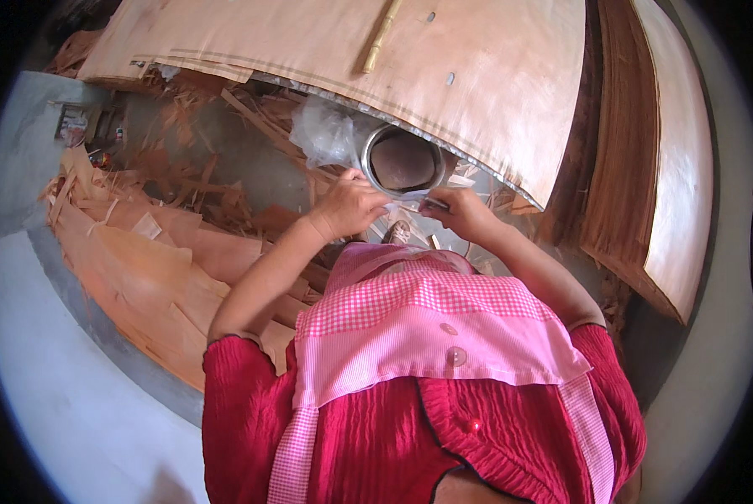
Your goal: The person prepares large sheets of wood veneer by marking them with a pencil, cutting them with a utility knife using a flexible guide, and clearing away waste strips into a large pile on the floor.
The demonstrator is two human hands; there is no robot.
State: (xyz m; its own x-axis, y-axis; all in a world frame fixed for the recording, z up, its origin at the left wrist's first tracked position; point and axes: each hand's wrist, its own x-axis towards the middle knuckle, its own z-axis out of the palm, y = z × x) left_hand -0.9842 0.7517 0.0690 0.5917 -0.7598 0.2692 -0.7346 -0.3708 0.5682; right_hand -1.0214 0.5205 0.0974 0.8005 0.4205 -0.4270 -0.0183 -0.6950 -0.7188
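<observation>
A thin, pale, translucent strip is pinched between my left hand and my right hand, just at the near rim of a round metal pot with a brownish inside. A small, dark, narrow item also shows in my right fingers, too small to name. Both my hands are closed, above my pink checked apron. Crumpled clear plastic lies left of the pot, under the overhanging edge of a pale wood veneer sheet. A shoe shows below my hands.
A yellowish bamboo stick and two small slots are on the veneer sheet. A tall stack of veneer stands at the right. Torn veneer pieces are heaped at the left beside pale walls. Scraps litter the grey floor.
</observation>
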